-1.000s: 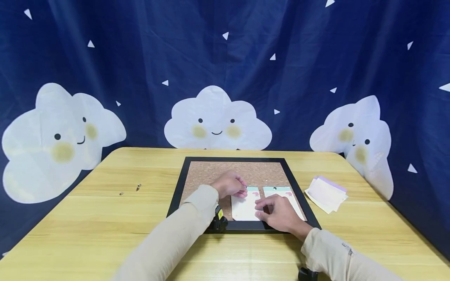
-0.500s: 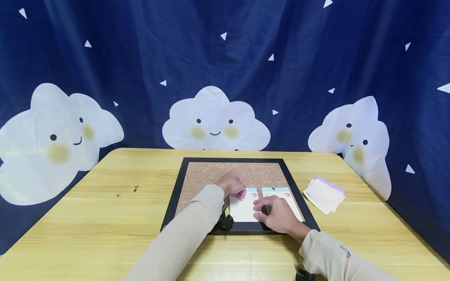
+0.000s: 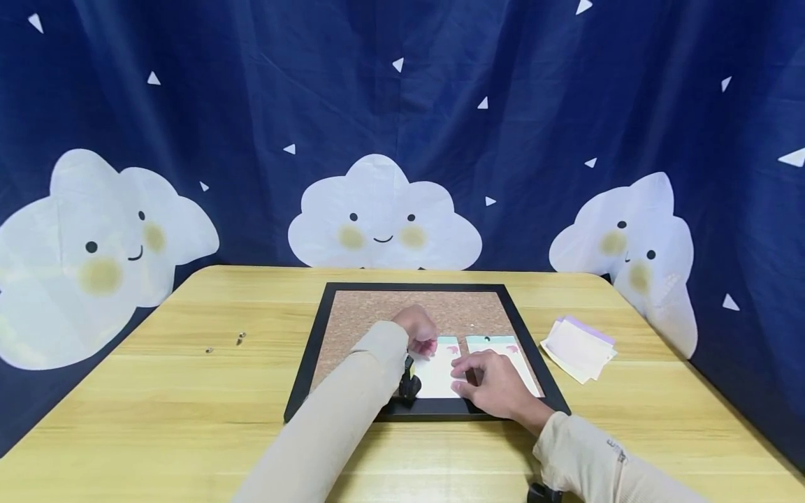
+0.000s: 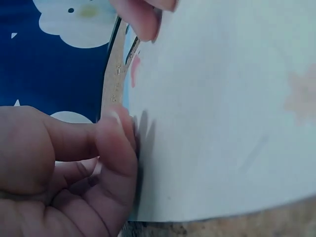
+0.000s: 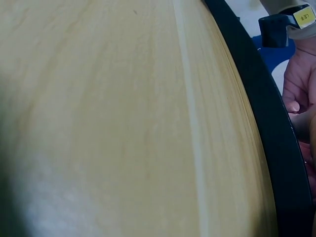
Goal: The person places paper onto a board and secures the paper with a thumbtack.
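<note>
My left hand (image 3: 419, 329) is at the top edge of the left card (image 3: 440, 381), which lies on a black-framed cork board (image 3: 377, 307). Its thumb and forefinger come together there, pinching a push pin that the fingertips mostly hide. The left wrist view shows these fingers (image 4: 117, 143) tight against the card's edge. My right hand (image 3: 499, 383) lies over the lower part of the right card (image 3: 503, 342), thumb and fingers loosely bent, tips at the left card's right side. A dark pin (image 3: 487, 339) sits at the top of the right card.
Right of the board, several white cards with a purple one (image 3: 580, 349) lie loosely stacked. Small metallic pins (image 3: 241, 338) rest on the wooden table (image 3: 157, 405) at the left. A dark blue curtain (image 3: 251, 105) with clouds hangs behind.
My left wrist has turned and shifted slightly right, covering the pin at the left card's top. My right hand keeps its place on the cards. The whole view has shifted slightly.
</note>
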`<action>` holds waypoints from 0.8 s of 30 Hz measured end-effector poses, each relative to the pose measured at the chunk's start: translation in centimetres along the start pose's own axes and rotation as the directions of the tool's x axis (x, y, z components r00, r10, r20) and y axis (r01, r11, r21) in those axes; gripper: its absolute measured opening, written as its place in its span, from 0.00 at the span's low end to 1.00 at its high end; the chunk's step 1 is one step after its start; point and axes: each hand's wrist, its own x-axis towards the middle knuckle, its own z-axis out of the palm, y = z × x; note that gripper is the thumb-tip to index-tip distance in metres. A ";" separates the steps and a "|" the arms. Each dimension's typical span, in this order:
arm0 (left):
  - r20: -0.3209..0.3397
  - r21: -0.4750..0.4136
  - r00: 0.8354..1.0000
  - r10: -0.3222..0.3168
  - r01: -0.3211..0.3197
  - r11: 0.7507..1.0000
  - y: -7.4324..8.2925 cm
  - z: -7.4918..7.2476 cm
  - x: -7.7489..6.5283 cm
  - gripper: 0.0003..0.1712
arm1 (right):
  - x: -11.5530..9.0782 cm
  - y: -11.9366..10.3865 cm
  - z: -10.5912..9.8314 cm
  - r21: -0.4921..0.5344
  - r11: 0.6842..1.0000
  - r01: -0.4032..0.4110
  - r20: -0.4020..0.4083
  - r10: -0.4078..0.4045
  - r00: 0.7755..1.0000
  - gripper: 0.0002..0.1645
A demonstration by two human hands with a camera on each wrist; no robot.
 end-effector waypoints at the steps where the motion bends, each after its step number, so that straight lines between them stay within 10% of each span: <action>1: 0.006 -0.003 1.000 -0.004 0.004 1.000 0.0 0.0 0.0 0.15 | 0.0 0.0 0.0 0.001 1.000 0.000 0.002 0.000 1.000 0.07; 15: 0.135 -0.140 0.990 -0.044 0.063 0.988 -0.3 -0.5 1.2 0.17 | 0.1 -0.1 0.1 0.000 1.000 -0.007 0.005 0.007 1.000 0.07; 24: 0.127 -0.048 0.991 -0.030 0.036 0.998 -0.1 -0.5 1.2 0.19 | 0.1 0.0 0.0 -0.008 1.000 -0.008 0.002 0.008 1.000 0.07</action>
